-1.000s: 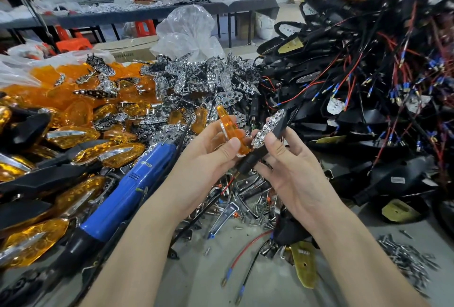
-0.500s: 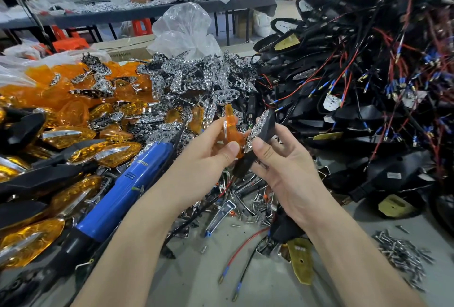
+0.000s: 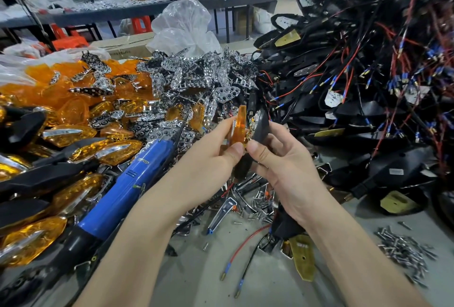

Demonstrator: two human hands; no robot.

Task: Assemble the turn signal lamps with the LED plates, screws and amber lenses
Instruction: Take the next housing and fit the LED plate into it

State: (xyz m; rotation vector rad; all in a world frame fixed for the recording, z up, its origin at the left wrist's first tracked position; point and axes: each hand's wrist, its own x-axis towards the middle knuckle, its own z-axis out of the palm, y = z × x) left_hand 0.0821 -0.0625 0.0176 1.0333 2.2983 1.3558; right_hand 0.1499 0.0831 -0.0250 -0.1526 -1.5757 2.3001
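My left hand [image 3: 211, 157] pinches an amber lens [image 3: 239, 126], held on edge at the middle of the view. My right hand [image 3: 282, 161] grips a black lamp housing [image 3: 260, 126] with a chrome LED plate [image 3: 253, 122] seated in it. Lens and plate face each other and touch at the lower end, near my two thumbs. The housing's stalk runs down behind my right palm, and its red and black wires [image 3: 245, 245] trail onto the table.
A blue electric screwdriver [image 3: 127, 191] lies left of my left forearm. Amber lenses and finished lamps [image 3: 61, 115] are heaped at the left, chrome plates [image 3: 196, 78] behind, wired black housings [image 3: 368, 85] at the right. Loose screws [image 3: 405, 250] lie at the lower right.
Both hands have drawn together. The lens, held apart from the housing a second ago, has turned on edge and now meets the chrome plate. The housing has tilted more upright.
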